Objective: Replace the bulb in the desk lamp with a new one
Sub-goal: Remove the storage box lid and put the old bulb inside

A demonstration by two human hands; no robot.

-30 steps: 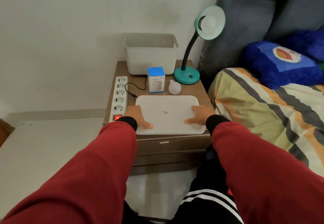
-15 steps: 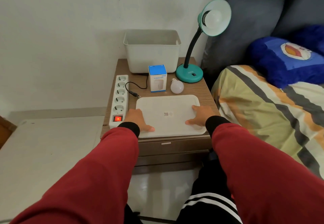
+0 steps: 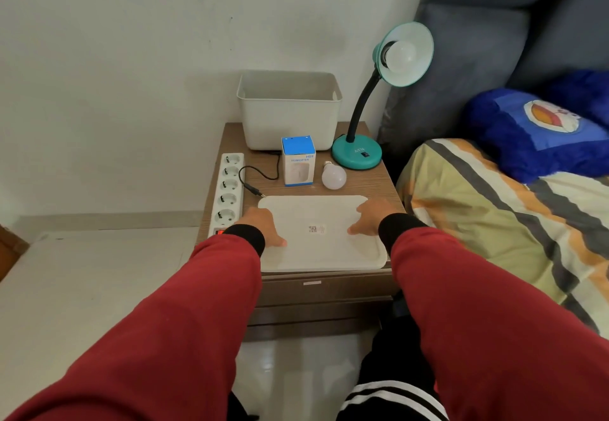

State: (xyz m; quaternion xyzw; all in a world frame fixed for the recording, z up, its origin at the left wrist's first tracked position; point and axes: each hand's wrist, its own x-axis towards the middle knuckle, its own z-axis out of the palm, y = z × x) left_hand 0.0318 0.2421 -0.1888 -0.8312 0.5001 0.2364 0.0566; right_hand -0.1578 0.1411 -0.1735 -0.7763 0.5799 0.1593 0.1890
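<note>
Both hands are laid flat and empty on a white tray [image 3: 321, 256] at the front of the wooden counter [image 3: 379, 186]: the left hand [image 3: 263, 228] on the tray's left edge, the right hand [image 3: 370, 216] near its right edge, fingers spread and nothing grasped. The sleeves are red with black cuffs.

A loose bulb [image 3: 333, 176] is seen lying on its side just beyond the tray's far edge, ahead of the hands and nearer the right one, touched by neither. Its long axis is set roughly front to back, with the narrow screw base turned away toward the back left and the rounded frosted white globe turned toward the tray.

The desk lamp [image 3: 357, 155] is placed at the back right corner, well apart from both hands. Its round teal base is flat and glossy, its black gooseneck is curved upward, and its teal cone-shaped shade is tipped toward the viewer, so that the fitted bulb [image 3: 400, 56], matte white and round, is shown facing forward and slightly down.

A small blue-and-white cardboard box [image 3: 298, 161] stands upright just left of the loose bulb. Behind it a plain off-white plastic bin [image 3: 290, 114] is set against the wall. A white power strip [image 3: 227, 195] is laid along the counter's left edge, with a black cable [image 3: 253, 175] beside it.
</note>
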